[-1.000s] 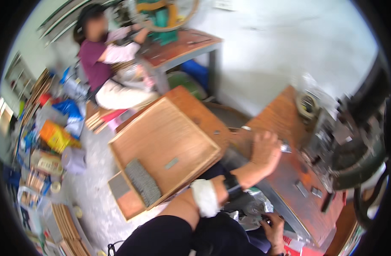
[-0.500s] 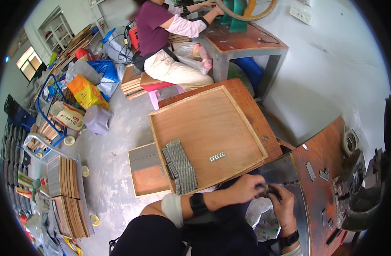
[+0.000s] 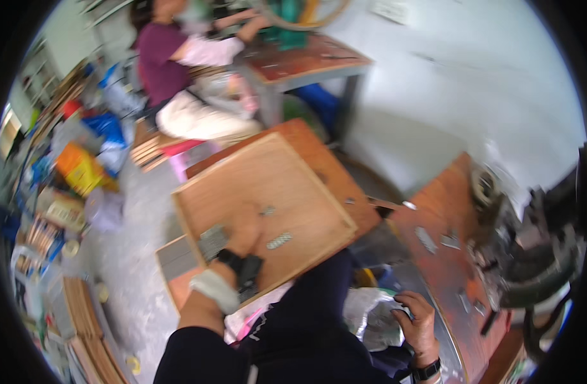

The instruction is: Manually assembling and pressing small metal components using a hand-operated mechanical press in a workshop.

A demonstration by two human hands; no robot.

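Note:
My left hand [image 3: 245, 225] reaches over a shallow wooden tray [image 3: 319, 192], its fingers blurred. A small grey metal piece [image 3: 268, 210] shows at its fingertips and seems pinched there. Just nearer to me, a short row of small silvery metal pieces [image 3: 279, 240] lies on the tray's floor. Grey ribbed strips [image 3: 213, 242] are packed at the tray's left side, partly hidden by my left wrist and hand. My right hand [image 3: 418, 323] hovers by a clear plastic bag [image 3: 373, 313], thumb and forefinger curved but apart, with nothing visible between them.
On the reddish bench [image 3: 428, 217] at right lie several grey metal pieces, beside a dark machine [image 3: 530, 256]. The tray rests on a brown wooden table [image 3: 300, 134]. A seated person [image 3: 162, 64] works at another table beyond. Stacked boards [image 3: 82, 307] stand at left.
My hands, together before, are apart: the left has swung left over the tray with the metal piece, the right stays by the bag. The whole view has shifted.

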